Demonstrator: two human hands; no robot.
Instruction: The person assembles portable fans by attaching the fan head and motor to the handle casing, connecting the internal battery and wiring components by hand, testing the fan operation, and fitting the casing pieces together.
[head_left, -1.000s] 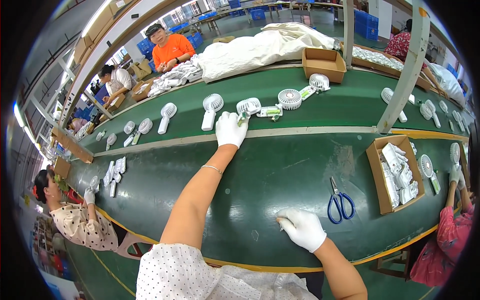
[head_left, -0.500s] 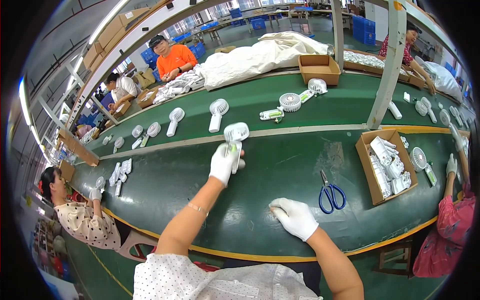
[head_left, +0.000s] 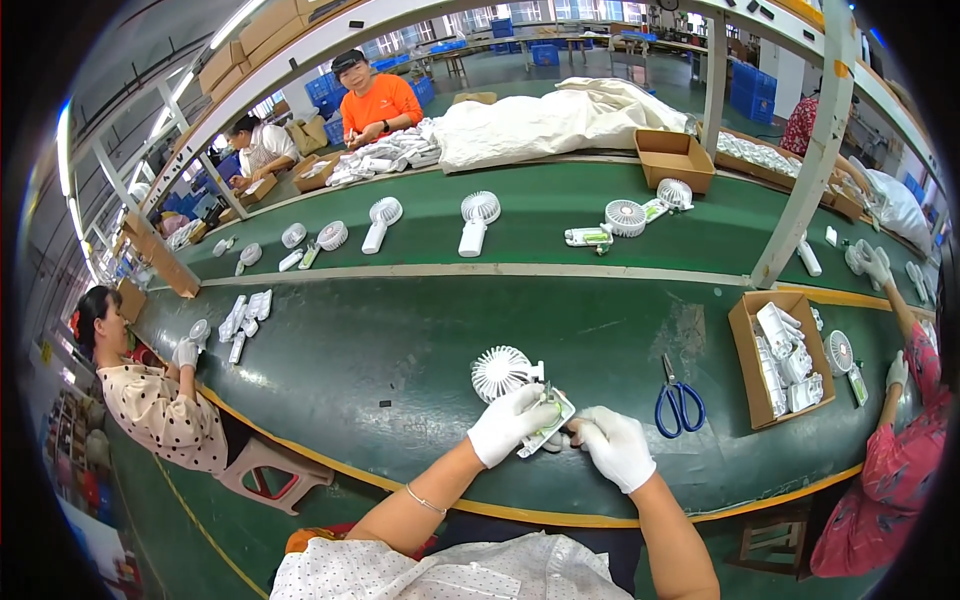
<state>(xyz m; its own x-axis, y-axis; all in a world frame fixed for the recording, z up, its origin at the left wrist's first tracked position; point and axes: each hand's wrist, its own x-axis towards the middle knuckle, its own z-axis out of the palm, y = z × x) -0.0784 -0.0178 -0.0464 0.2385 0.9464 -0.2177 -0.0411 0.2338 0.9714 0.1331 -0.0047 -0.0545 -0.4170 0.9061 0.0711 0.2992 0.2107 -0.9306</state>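
A white handheld fan (head_left: 499, 373) lies low over the green bench in front of me, its round head pointing away. Its handle is uncovered and shows green parts inside. My left hand (head_left: 508, 424), in a white glove, is closed around the handle just below the head. Close by, my gloved right hand (head_left: 616, 449) has its fingers pinched together at the handle's lower end. What sits between those fingertips is too small to make out. To the right of that hand lie blue-handled scissors (head_left: 680, 407), untouched.
A cardboard box (head_left: 743, 335) of white plastic shells stands right of the scissors, with another fan (head_left: 839, 352) beyond it. Several fans lie along the green conveyor belt (head_left: 430, 232) across the bench. Co-workers sit on both sides, and a metal post (head_left: 812, 150) rises at the right.
My left hand has brought the fan from near the belt's edge down toward me. My right hand now meets its handle. The view has shifted slightly, and the right co-worker reaches onto the belt.
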